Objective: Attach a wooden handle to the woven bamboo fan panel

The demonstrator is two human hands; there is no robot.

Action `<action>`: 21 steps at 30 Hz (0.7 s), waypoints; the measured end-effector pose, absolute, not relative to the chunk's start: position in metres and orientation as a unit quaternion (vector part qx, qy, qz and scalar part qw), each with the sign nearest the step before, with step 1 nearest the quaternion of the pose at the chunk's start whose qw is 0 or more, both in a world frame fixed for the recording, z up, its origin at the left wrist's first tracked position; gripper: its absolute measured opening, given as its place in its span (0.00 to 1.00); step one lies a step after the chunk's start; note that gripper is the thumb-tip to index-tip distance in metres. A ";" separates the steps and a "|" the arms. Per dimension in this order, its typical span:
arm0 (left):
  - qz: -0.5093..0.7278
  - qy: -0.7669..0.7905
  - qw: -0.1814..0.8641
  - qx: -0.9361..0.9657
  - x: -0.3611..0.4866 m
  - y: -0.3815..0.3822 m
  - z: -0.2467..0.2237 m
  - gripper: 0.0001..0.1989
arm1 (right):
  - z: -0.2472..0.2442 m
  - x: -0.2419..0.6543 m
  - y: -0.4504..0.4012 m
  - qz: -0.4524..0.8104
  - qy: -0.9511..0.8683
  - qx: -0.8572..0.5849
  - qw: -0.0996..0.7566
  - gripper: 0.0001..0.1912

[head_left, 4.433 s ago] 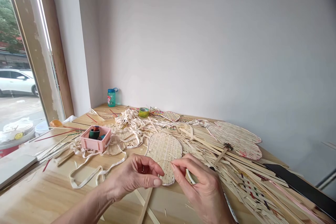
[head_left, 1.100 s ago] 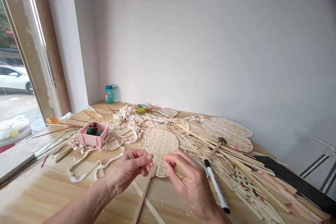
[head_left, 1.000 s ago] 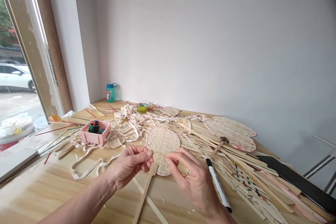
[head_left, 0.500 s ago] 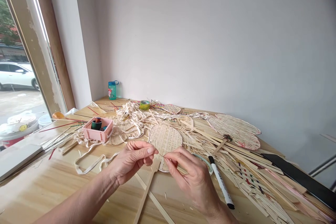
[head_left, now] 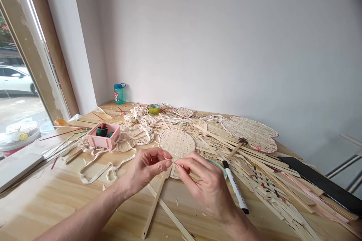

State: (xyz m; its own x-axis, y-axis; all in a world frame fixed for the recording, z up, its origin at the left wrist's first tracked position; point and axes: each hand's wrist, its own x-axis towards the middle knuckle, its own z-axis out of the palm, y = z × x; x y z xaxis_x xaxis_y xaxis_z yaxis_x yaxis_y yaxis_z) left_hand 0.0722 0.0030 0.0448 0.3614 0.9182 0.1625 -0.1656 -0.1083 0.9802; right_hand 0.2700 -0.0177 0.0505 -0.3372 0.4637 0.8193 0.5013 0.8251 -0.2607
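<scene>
In the middle of the head view my two hands meet with their fingertips almost touching. My left hand (head_left: 149,167) is closed in a pinch, thumb against forefinger, on a fine thread that hardly shows. A thin needle (head_left: 177,156) appears at the fingertips of my right hand (head_left: 202,179), which is pinched too; its full length is hidden. Just beyond them lies a woven bamboo fan (head_left: 177,141) with a pale bound edge. Its flat wooden handle (head_left: 155,207) points toward me, crossing a loose bamboo strip (head_left: 174,214).
A pink basket (head_left: 103,141) with thread spools stands left among white fabric tape (head_left: 96,175). Bamboo strips (head_left: 223,143) spread rightward, with a marker (head_left: 236,188), a black phone-like slab (head_left: 319,184) and larger woven pieces (head_left: 251,135). A green tape roll (head_left: 154,109) and bottle (head_left: 118,94) sit behind.
My fingertips have drawn closer together, and the dark curve of thread between them no longer shows clearly. The whole view has shifted slightly.
</scene>
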 end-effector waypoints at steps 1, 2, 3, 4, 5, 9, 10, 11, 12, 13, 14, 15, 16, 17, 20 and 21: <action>0.449 0.323 0.587 0.591 0.072 0.002 0.045 0.19 | 0.051 0.270 -0.018 -0.019 -0.817 -0.295 0.495 0.10; 0.436 0.324 0.591 0.596 0.072 0.002 0.045 0.19 | 0.052 0.270 -0.018 -0.019 -0.817 -0.296 0.494 0.09; 0.426 0.325 0.597 0.597 0.072 0.001 0.045 0.19 | 0.052 0.270 -0.019 -0.021 -0.817 -0.298 0.492 0.09; 0.420 0.325 0.603 0.595 0.072 0.001 0.045 0.19 | 0.053 0.270 -0.019 -0.023 -0.817 -0.301 0.490 0.09; 0.419 0.322 0.612 0.588 0.071 0.001 0.045 0.18 | 0.053 0.270 -0.019 -0.025 -0.817 -0.304 0.489 0.10; 0.428 0.289 0.676 0.526 0.069 0.001 0.046 0.15 | 0.054 0.271 -0.020 -0.033 -0.814 -0.312 0.489 0.10; 0.431 0.282 0.694 0.503 0.068 0.001 0.046 0.15 | 0.054 0.272 -0.019 -0.034 -0.813 -0.314 0.489 0.10; 0.434 0.279 0.711 0.478 0.068 0.001 0.047 0.15 | 0.054 0.272 -0.019 -0.035 -0.812 -0.316 0.490 0.10; 0.438 0.277 0.724 0.454 0.069 0.001 0.047 0.15 | 0.054 0.272 -0.019 -0.037 -0.810 -0.317 0.492 0.10; 0.445 0.276 0.734 0.434 0.069 0.001 0.048 0.15 | 0.054 0.272 -0.019 -0.039 -0.809 -0.317 0.493 0.10; 0.452 0.273 0.740 0.417 0.069 0.001 0.048 0.15 | 0.054 0.272 -0.018 -0.040 -0.810 -0.315 0.493 0.10; 0.461 0.270 0.743 0.403 0.070 0.002 0.049 0.15 | 0.053 0.271 -0.018 -0.039 -0.811 -0.313 0.493 0.10; 0.469 0.265 0.746 0.392 0.070 0.002 0.049 0.16 | 0.053 0.270 -0.018 -0.038 -0.812 -0.310 0.494 0.10; 0.477 0.258 0.748 0.382 0.071 0.002 0.049 0.15 | 0.052 0.269 -0.018 -0.037 -0.813 -0.306 0.494 0.10; 0.495 0.240 0.756 0.354 0.073 0.004 0.047 0.15 | 0.047 0.265 -0.018 -0.041 -0.812 -0.298 0.499 0.10; 0.500 0.237 0.758 0.345 0.073 0.005 0.046 0.15 | 0.045 0.264 -0.018 -0.047 -0.812 -0.297 0.501 0.10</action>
State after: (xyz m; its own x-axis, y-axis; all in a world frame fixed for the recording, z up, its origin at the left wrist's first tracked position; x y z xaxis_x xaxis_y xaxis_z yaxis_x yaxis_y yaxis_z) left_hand 0.0729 0.0049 0.0462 0.3866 0.9221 -0.0138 -0.5948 0.2608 0.7604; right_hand 0.2640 -0.0176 0.0446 -0.3220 0.4346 0.8411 0.5284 0.8196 -0.2212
